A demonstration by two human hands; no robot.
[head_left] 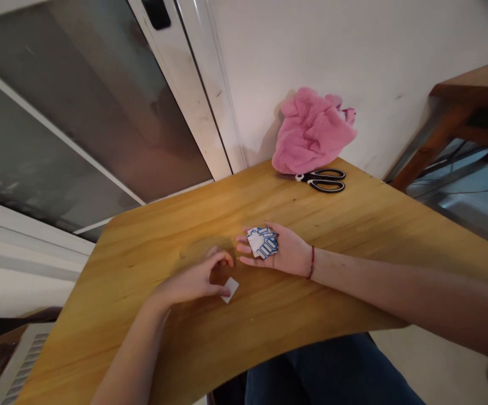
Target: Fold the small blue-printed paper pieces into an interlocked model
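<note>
Upper left of the frame: glass panes [100, 107] in a pale frame, streaked with reflections. Lower left: a slatted panel [26, 365], beside the table. The wooden table [142, 242] spans the centre; its top is yellowish, with visible grain and a few small dark marks. Lower centre: the left hand [207, 275], curved, thumb and fingers well parted, the thumb touching a white square [232, 288] (firmness of contact cannot be told). Right of it, the right hand [291, 250] lies palm up and spread, bearing a heap of blue-edged paper pieces [267, 242]; a red bracelet [312, 262] circles the wrist. Upper right of centre: a pink plush bundle [311, 132] against the pale wall [379, 50], black-handled scissors [330, 186] just before it. Far right: brown wooden furniture [459, 104].
</note>
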